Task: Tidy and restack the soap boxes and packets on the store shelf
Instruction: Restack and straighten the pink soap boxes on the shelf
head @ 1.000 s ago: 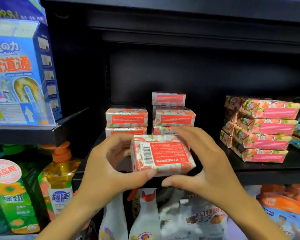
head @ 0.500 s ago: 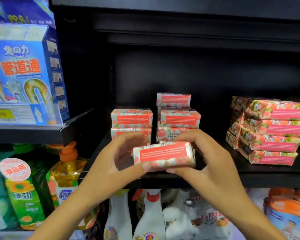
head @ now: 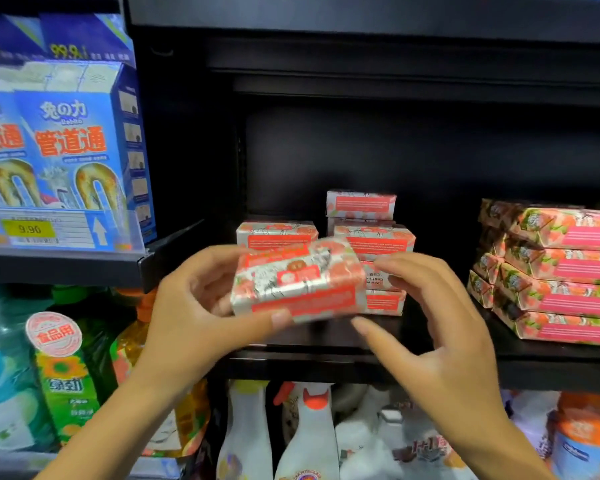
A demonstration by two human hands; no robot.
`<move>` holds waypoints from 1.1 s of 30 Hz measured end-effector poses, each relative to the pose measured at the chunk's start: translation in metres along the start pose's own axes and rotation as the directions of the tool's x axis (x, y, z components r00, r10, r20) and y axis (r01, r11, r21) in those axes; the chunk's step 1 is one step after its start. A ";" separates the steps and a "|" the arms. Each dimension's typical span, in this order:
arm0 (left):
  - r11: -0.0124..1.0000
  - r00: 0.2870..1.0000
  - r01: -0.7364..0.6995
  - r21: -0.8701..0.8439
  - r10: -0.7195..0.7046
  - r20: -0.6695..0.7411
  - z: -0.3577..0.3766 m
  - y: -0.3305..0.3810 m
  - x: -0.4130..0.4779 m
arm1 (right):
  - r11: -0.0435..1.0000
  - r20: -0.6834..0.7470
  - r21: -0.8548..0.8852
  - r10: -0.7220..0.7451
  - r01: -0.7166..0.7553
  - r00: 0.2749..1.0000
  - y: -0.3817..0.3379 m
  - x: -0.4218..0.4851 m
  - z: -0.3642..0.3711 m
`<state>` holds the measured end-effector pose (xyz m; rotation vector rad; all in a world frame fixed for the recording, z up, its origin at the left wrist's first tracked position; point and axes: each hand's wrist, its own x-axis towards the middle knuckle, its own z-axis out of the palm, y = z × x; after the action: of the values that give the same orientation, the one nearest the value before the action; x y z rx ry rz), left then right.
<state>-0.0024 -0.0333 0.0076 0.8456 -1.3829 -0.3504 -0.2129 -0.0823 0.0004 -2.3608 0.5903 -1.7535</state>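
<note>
1. The person is holding one soap box (head: 298,282) in the air just in front of the shelf (head: 326,365). It is tilted and is not resting on any stack.
2. The left hand (head: 194,306) is gripping this box, with the thumb pressing along its lower front edge and the fingers wrapping behind its left end.
3. The right hand (head: 430,327) is hovering open just beside the box's right end, its fingers loosely spread. Whether a fingertip is touching the box cannot be told.
4. Behind the held box, a left stack (head: 277,233) of matching boxes is sitting with a red label facing forward, its lower part hidden. Just beside it a middle stack (head: 374,237) is rising higher, and its top box (head: 361,204) is sitting further back than the ones beneath.
5. Well apart to the right, the packets (head: 568,271) are lying in a layered pile and stepping slightly outward toward the bottom.
6. Judging from this, the job is looking roughly midway:
   - Most boxes are already standing in columns.
   - The held box is waiting for a place, probably on the lower left stack.
   - The set-back top box and the stepped packets may be needing a final squaring.
</note>
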 end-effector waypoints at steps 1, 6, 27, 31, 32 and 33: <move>0.999 0.998 -0.027 0.021 0.028 -0.048 -0.001 0.001 0.004 | 0.999 0.000 0.007 0.045 -0.045 0.999 0.002 0.000 -0.001; 0.983 0.961 -0.067 0.171 0.110 -0.255 0.001 -0.004 0.038 | 0.971 0.329 -0.180 0.210 -0.157 0.921 0.019 -0.006 0.007; 0.970 0.959 0.159 0.183 -0.107 -0.262 0.007 -0.044 0.062 | 0.943 0.484 -0.332 0.172 -0.002 0.858 0.041 -0.020 0.017; 0.961 0.955 0.115 0.253 -0.037 -0.294 0.008 -0.039 0.035 | 0.968 0.441 -0.241 0.175 -0.072 0.880 0.035 -0.017 0.014; 0.957 0.960 0.088 0.275 -0.008 -0.279 0.008 -0.039 0.025 | 0.974 0.388 -0.207 0.167 -0.091 0.906 0.034 -0.015 0.012; 0.953 0.967 0.067 0.297 0.011 -0.254 0.008 -0.040 0.013 | 0.978 0.316 -0.193 0.143 -0.084 0.938 0.034 -0.011 0.009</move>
<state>0.0023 -0.0719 -0.0112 1.1237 -1.2005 -0.0447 -0.2146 -0.1097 -0.0239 -2.5978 0.8375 -1.2644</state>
